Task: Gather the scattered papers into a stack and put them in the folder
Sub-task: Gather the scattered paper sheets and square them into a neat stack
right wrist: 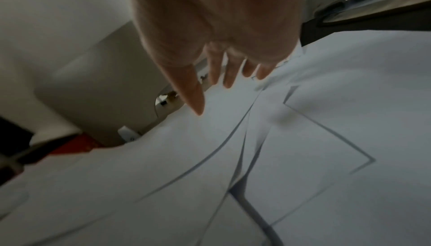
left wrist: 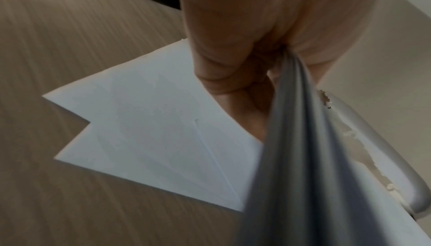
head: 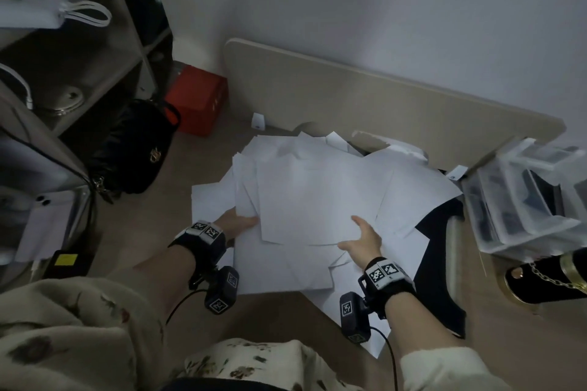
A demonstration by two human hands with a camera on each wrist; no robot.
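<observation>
Wooden floor (head: 152, 225) holds papers (head: 317, 194); left hand (head: 236, 224) pinches some, right hand (head: 365, 236) spread above

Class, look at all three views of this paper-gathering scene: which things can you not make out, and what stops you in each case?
- Left hand fingers: head view, tucked under the papers.
- Folder: no view shows one for certain; the dark sheet is mostly covered by papers.
- Clear bin contents: head view, blurred and cut by the right edge.
- Whether the right hand touches the papers: right wrist view, motion-blurred.
</observation>
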